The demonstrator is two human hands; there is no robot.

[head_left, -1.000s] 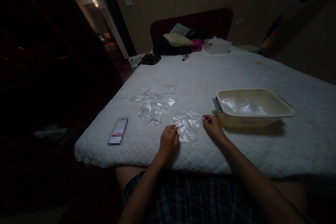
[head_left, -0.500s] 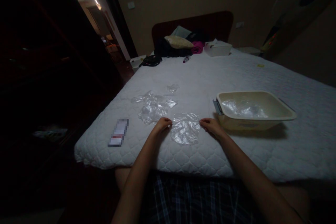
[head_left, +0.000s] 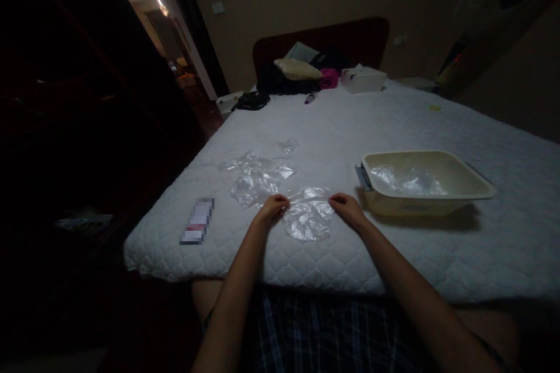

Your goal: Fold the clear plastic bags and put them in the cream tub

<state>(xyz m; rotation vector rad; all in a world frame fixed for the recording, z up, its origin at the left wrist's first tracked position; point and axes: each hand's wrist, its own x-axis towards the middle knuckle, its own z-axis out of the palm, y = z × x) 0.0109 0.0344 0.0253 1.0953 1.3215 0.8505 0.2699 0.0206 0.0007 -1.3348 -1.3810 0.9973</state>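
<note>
A clear, crinkled plastic bag (head_left: 308, 218) lies on the white quilted bed (head_left: 341, 262) in front of me. My left hand (head_left: 275, 207) pinches its left side, and my right hand (head_left: 345, 208) pinches its right side. Between the two hands the upper part of the bag is drawn into a fold. More clear plastic bags (head_left: 256, 183) lie in a loose heap beyond my left hand, and a small clear piece (head_left: 287, 146) sits a little farther off. Right of my right hand stands a cream plastic bin (head_left: 406, 207) with clear plastic inside.
A phone-like object (head_left: 198, 221), blurred out, lies at the bed's left front. Toward the headboard (head_left: 367, 35) are a white box (head_left: 363, 80), a magenta roll (head_left: 329, 78), a pale cushion (head_left: 300, 70) and dark cloth. A fan (head_left: 494, 17) stands at the right.
Both hands have come slightly closer together, the right one moving left. The bag's upper part has been gathered into a fold between them.
</note>
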